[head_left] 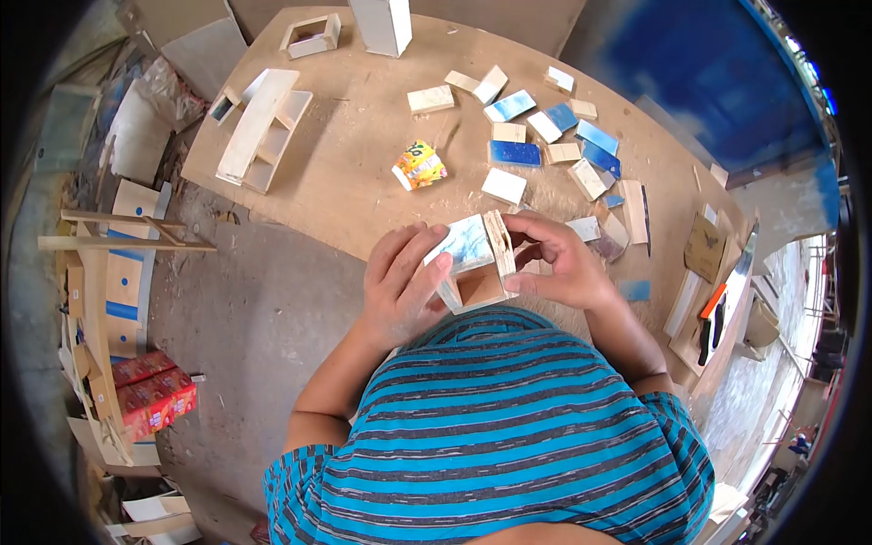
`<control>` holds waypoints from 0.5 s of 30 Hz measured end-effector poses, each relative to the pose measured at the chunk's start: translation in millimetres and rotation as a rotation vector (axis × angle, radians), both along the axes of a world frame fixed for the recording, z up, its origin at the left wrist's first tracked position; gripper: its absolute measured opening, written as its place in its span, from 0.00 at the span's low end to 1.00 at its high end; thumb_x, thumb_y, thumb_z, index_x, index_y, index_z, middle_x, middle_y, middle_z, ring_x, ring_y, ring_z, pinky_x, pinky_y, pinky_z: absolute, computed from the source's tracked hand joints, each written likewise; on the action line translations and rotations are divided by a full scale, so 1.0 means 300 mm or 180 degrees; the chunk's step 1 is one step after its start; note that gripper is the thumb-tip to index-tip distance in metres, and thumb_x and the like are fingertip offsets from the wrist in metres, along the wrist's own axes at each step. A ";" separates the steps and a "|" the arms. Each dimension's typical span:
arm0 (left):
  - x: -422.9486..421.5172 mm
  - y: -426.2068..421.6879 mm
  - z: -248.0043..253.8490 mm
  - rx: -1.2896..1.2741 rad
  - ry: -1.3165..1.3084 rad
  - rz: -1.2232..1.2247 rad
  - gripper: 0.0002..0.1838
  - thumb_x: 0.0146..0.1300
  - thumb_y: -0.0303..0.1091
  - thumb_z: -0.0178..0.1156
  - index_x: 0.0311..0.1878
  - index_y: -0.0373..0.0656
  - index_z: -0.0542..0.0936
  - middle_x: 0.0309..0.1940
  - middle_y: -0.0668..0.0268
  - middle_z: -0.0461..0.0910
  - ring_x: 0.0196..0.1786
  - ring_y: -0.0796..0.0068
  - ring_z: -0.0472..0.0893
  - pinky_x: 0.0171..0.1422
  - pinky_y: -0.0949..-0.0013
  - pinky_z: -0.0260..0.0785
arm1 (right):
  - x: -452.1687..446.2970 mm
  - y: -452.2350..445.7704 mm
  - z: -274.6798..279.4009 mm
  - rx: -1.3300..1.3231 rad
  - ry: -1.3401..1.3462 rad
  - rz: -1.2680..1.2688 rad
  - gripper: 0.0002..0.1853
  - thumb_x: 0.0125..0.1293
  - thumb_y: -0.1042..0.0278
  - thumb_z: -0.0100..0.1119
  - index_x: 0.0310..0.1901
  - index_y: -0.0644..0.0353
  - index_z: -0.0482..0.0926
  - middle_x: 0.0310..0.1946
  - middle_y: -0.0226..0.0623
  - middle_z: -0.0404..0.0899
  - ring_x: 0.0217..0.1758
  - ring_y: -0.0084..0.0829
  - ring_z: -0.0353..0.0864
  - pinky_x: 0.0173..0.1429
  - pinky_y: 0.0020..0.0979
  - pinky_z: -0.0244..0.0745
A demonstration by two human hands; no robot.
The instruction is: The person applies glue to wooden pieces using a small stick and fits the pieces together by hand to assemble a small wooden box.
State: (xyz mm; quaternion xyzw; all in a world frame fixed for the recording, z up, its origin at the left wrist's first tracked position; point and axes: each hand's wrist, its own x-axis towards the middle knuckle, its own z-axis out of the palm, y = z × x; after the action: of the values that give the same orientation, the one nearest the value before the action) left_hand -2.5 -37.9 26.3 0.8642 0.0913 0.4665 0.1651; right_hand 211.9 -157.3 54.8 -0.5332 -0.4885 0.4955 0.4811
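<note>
Close to my body, a small wooden box [466, 247] is held between both hands. One face is painted mottled blue and white, and a hollow shows on the side toward me. My left hand [400, 280] wraps its left side, thumb along the painted face. On the right, my right hand [561, 262] pinches the box's rough, layered wooden end piece [499, 245] between thumb and fingers. Whether that piece is fixed to the box I cannot tell. Just beyond lie a white block [504, 185] and a yellow printed packet [420, 166].
Several blue, white and bare wood blocks [515, 153] are scattered over the wooden table [336, 163]. A compartmented wooden frame [262, 132] stands at left, an open wooden box [311, 36] behind it. An orange-and-black-handled saw [713, 318] lies right. Red packages [150, 391] sit lower left.
</note>
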 end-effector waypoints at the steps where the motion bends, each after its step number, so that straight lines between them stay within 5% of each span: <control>1: 0.001 0.001 0.003 -0.0044 0.0022 -0.0015 0.43 0.35 0.30 0.79 0.60 0.44 0.72 0.58 0.53 0.77 0.54 0.48 0.78 0.54 0.54 0.74 | -0.001 -0.001 -0.006 0.0061 0.0043 -0.0020 0.38 0.52 0.71 0.76 0.66 0.66 0.71 0.56 0.37 0.75 0.52 0.26 0.78 0.51 0.29 0.78; 12: 0.017 0.005 -0.015 -0.0923 0.0962 0.0018 0.54 0.33 0.32 0.76 0.70 0.35 0.64 0.59 0.52 0.76 0.59 0.50 0.75 0.62 0.57 0.70 | 0.045 0.043 -0.056 -0.0865 0.0666 0.0112 0.35 0.59 0.67 0.71 0.67 0.68 0.69 0.48 0.30 0.81 0.46 0.20 0.78 0.50 0.23 0.76; 15: 0.030 0.003 -0.016 -0.1375 0.1072 -0.0044 0.58 0.32 0.34 0.76 0.73 0.36 0.60 0.58 0.51 0.76 0.60 0.50 0.75 0.63 0.57 0.69 | 0.066 0.059 -0.077 -0.1134 0.1068 0.0133 0.31 0.62 0.60 0.69 0.64 0.66 0.73 0.43 0.26 0.83 0.39 0.15 0.78 0.46 0.20 0.74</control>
State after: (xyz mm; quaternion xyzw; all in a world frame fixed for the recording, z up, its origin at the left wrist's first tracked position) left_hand 6.7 -37.1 21.4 0.8749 0.2090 0.2848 0.3313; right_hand 231.5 -139.5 31.8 -0.5097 -0.3175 0.6653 0.4436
